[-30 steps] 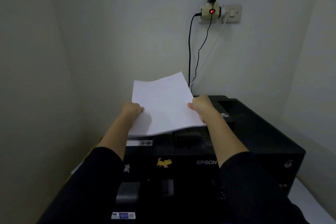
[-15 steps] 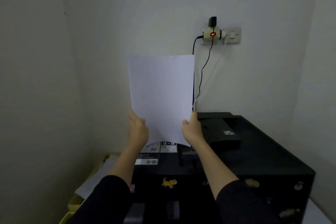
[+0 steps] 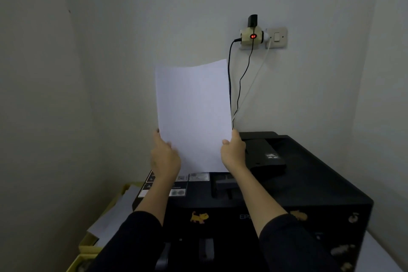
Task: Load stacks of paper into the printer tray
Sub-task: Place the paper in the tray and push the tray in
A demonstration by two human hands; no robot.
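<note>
Paper stack [image 3: 193, 115] upright above the rear of the black printer [image 3: 309, 183], lower edge just over the open slot, pinched at its lower left edge by left hand [image 3: 164, 157] and at its lower right edge by right hand [image 3: 234, 152]; wall socket [image 3: 262, 36] behind, cables hanging down
</note>
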